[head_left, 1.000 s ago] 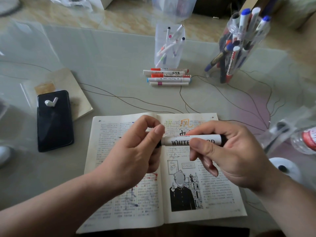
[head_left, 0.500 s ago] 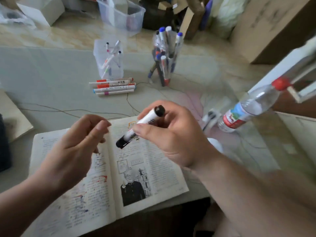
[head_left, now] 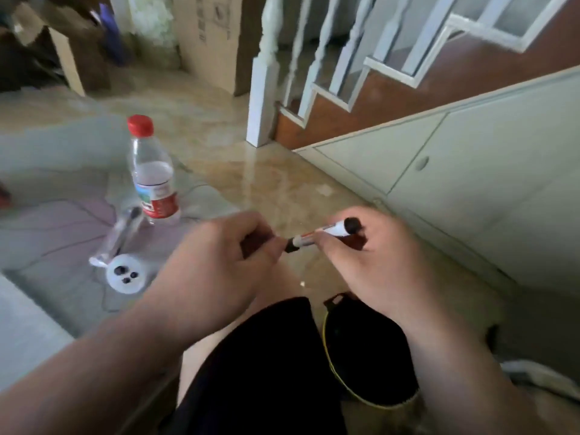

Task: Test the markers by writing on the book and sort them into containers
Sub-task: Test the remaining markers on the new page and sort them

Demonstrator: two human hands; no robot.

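Over the bin (head_left: 361, 372), the marker (head_left: 317, 237) is gripped by the right hand (head_left: 376, 268), its dark end pinched by the left hand (head_left: 219, 262); sorting seems underway, capping then release likely needed.

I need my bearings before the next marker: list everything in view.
marker: one, white with black ends, held between both hands
water bottle: one, clear, red cap, upright on table
white disc: one, three dark spots, on table near bottle
wrapper: one, clear, between disc and bottle
table: one, pale, left
bin: one, black, yellow rim, floor below right hand
cardboard box: one, tan, far floor
stair railing: one, white, behind
left hand: one, grips marker's end
right hand: one, holds marker's barrel
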